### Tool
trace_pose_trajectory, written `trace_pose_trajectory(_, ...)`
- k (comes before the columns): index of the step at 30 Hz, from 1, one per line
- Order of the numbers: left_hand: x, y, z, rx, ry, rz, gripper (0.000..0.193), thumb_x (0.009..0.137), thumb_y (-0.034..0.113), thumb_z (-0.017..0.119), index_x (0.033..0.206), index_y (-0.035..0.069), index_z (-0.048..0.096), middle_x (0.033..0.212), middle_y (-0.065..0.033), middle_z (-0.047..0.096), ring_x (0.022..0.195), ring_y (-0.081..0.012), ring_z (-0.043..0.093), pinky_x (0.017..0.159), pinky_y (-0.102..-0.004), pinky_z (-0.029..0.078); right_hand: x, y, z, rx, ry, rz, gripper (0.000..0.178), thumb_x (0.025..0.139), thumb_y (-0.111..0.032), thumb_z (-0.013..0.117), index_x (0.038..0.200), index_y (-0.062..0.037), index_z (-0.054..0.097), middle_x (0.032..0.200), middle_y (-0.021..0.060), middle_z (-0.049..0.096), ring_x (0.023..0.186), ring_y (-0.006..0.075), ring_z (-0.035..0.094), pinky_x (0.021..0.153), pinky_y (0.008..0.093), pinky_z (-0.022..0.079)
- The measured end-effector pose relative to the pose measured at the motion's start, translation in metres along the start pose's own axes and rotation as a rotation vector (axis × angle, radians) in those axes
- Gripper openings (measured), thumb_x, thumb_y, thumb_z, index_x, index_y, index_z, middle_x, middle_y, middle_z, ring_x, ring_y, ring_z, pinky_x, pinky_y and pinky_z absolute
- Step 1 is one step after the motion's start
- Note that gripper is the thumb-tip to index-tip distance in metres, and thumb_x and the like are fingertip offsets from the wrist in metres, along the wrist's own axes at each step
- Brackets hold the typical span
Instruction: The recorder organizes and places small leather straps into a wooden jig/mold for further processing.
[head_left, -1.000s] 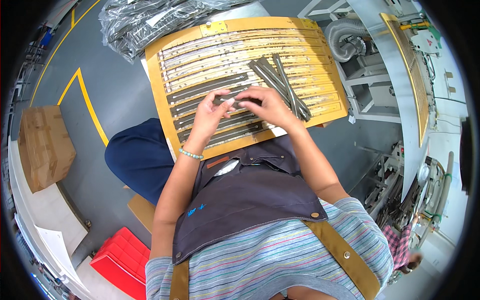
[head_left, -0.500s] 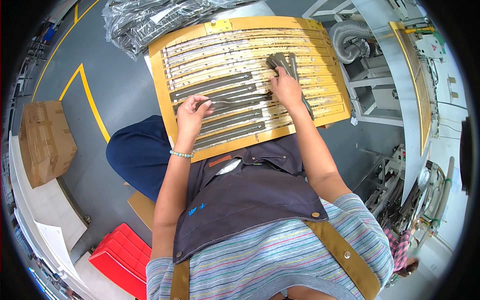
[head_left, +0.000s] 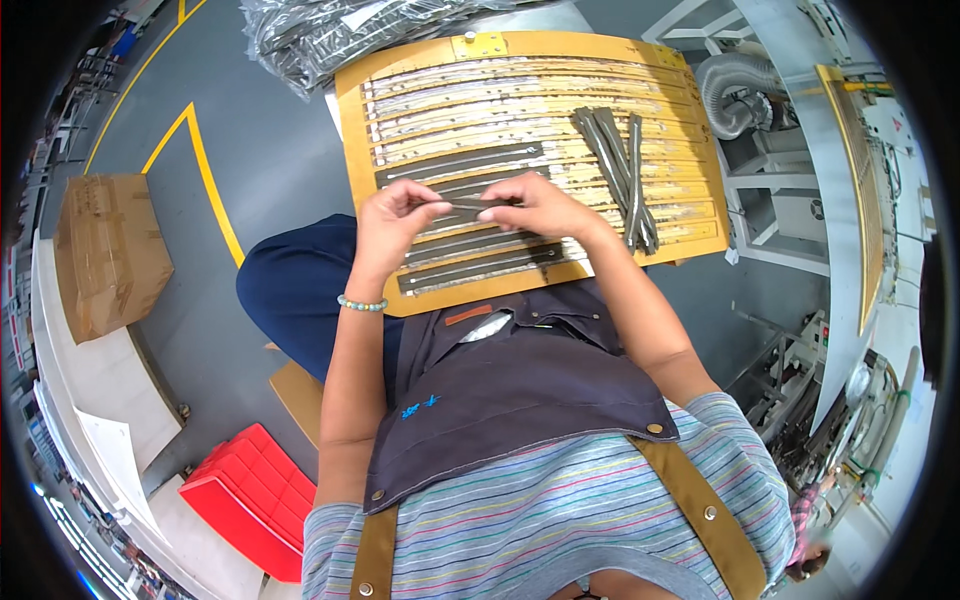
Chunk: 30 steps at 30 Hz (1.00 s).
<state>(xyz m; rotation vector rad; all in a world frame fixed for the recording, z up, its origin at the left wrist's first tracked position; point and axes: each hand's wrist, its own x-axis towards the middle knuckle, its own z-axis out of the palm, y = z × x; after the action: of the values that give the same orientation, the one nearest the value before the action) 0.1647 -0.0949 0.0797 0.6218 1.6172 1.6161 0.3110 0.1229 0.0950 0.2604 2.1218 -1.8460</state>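
Observation:
A yellow-orange board (head_left: 580, 42) with long parallel slots lies across my lap. Dark grey zippers (head_left: 470, 160) are laid side by side in several slots on its left half. My left hand (head_left: 398, 222) is closed in a pinch on the left end of one zipper (head_left: 466, 207). Its other end is pinched by my right hand (head_left: 545, 207), so the strip stretches between my fingertips just over the laid row. To the right of my right hand, several loose zippers (head_left: 612, 165) lie crossed in a pile on the board.
Clear plastic bags of dark strips (head_left: 330, 45) lie beyond the board. A cardboard box (head_left: 112, 255) and a red plastic bin (head_left: 250, 500) stand at the left. At the right are a white metal frame (head_left: 770, 185) and a flexible silver duct (head_left: 730, 95).
My right hand has left the loose pile and moved left to pinch the zipper my left hand holds. The pile is now uncovered. The view has shifted slightly.

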Motion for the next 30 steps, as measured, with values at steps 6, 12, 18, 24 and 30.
trace_pose_trajectory(6, 0.018, -0.034, -0.063, -0.013, 0.325, -0.096, 0.011, 0.094, 0.004, 0.073, 0.104, -0.001, 0.074, 0.095, -0.0048, 0.076, 0.079, -0.008, 0.067, 0.073, -0.0218, 0.054, 0.008, 0.04, -0.045, 0.083, 0.216, 0.087, 0.02, 0.096, -0.019, 0.074, 0.104, -0.0001, 0.075, 0.081, -0.0009, 0.068, 0.071, 0.0052, 0.059, 0.063, 0.0227, 0.049)
trace_pose_trajectory(12, 0.076, -0.069, -0.059, 0.507, 0.575, 0.093, 0.013, 0.088, 0.011, 0.077, 0.098, 0.004, 0.08, 0.086, -0.0085, 0.069, 0.071, -0.0172, 0.069, 0.072, -0.0307, 0.055, 0.052, 0.058, -0.083, 0.016, 0.485, 0.07, 0.014, 0.096, -0.018, 0.073, 0.095, -0.0033, 0.072, 0.077, -0.004, 0.065, 0.072, 0.0052, 0.057, 0.067, 0.0237, 0.048)
trace_pose_trajectory(18, 0.086, -0.051, -0.045, 0.807, 0.661, 0.025, 0.013, 0.086, 0.01, 0.076, 0.097, 0.004, 0.071, 0.077, -0.0056, 0.071, 0.069, -0.0192, 0.069, 0.068, -0.0336, 0.055, 0.065, 0.055, -0.099, 0.073, 0.483, 0.254, 0.017, 0.091, -0.023, 0.078, 0.088, -0.0086, 0.071, 0.073, -0.0036, 0.066, 0.063, 0.0039, 0.056, 0.055, 0.0207, 0.042)
trace_pose_trajectory(24, 0.086, -0.051, -0.051, 0.762, 0.64, -0.006, 0.015, 0.084, 0.009, 0.075, 0.097, 0.007, 0.067, 0.076, -0.0065, 0.071, 0.074, -0.0285, 0.071, 0.071, -0.0418, 0.054, 0.07, 0.06, -0.098, 0.049, 0.508, 0.239, 0.02, 0.088, -0.026, 0.081, 0.085, -0.0102, 0.07, 0.071, -0.0036, 0.066, 0.06, 0.0034, 0.056, 0.05, 0.0211, 0.04)
trace_pose_trajectory(30, 0.085, -0.046, -0.051, 0.764, 0.647, -0.044, 0.026, 0.084, 0.013, 0.078, 0.104, 0.003, 0.066, 0.1, -0.0112, 0.069, 0.093, -0.0292, 0.068, 0.081, -0.0411, 0.053, 0.071, 0.066, -0.099, 0.042, 0.517, 0.237, 0.022, 0.088, -0.028, 0.082, 0.085, -0.0101, 0.07, 0.072, -0.0031, 0.067, 0.06, 0.0034, 0.056, 0.049, 0.0214, 0.041)
